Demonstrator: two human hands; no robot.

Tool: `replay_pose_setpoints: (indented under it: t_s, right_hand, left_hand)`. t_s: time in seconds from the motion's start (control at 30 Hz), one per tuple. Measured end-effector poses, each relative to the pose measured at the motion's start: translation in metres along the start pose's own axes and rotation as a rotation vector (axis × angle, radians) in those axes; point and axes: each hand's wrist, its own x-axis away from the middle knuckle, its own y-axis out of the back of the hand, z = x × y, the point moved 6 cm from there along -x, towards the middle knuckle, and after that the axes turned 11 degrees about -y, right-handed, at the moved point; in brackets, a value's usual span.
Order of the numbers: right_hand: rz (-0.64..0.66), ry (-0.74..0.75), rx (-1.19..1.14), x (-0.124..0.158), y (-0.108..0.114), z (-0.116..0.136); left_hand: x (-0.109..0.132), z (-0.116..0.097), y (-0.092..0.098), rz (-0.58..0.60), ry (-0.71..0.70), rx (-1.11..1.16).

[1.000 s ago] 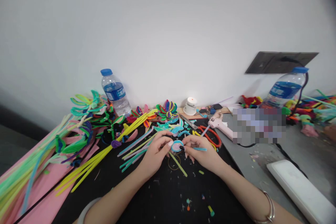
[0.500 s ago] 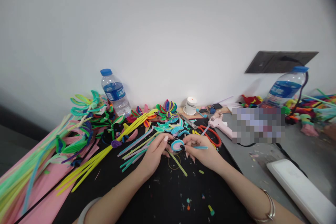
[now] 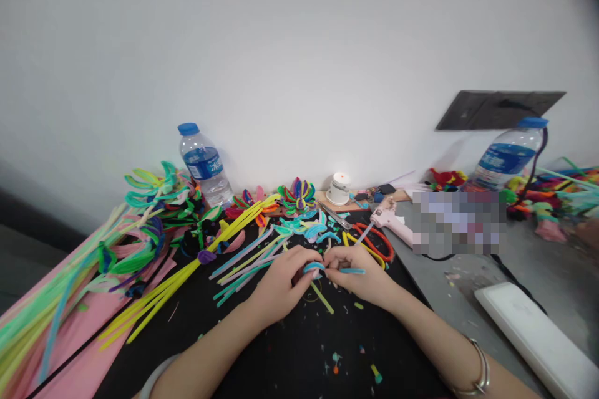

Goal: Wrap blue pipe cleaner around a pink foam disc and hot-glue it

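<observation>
A small blue and pale pink curled pipe-cleaner piece [image 3: 313, 267] is between my two hands over the black mat. The fingers of my left hand [image 3: 284, 279] are closed on its left side, with the thumb at its lower edge. My right hand [image 3: 356, 273] pinches its right end, and a straight blue stem [image 3: 352, 271] sticks out to the right across the fingers. Below the hands a yellow-green pipe cleaner [image 3: 322, 298] lies on the mat.
Yellow pipe cleaners [image 3: 175, 290] and colourful flowers fill the left. Behind the hands are red-handled scissors [image 3: 381, 243], a pink glue gun [image 3: 393, 224] and a white spool [image 3: 339, 189]. Water bottles [image 3: 204, 162] stand left and right [image 3: 508, 153]. A white box [image 3: 533, 336] lies at right.
My left hand has moved right and closed on the curled piece, which has turned from showing its round face to a thinner arc. My right hand stays close beside it.
</observation>
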Motion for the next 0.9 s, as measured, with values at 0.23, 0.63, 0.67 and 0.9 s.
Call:
replay_pose_setpoints:
  t_s: [0.23, 0.63, 0.67, 0.9]
  right_hand:
    - [0.005, 0.09, 0.09, 0.001, 0.0, -0.001]
    - [-0.039, -0.037, -0.239, -0.004, 0.007, -0.003]
    - [-0.037, -0.033, -0.265, -0.003, 0.007, -0.002]
    - [-0.06, -0.041, -0.386, -0.004, 0.01, -0.003]
  left_hand:
    - [-0.001, -0.005, -0.003, 0.082, -0.058, -0.038]
    - [0.005, 0.019, -0.006, -0.101, 0.181, 0.278]
    - [0.005, 0.021, -0.007, -0.111, 0.198, 0.313]
    - [0.007, 0.026, -0.006, -0.195, 0.256, 0.404]
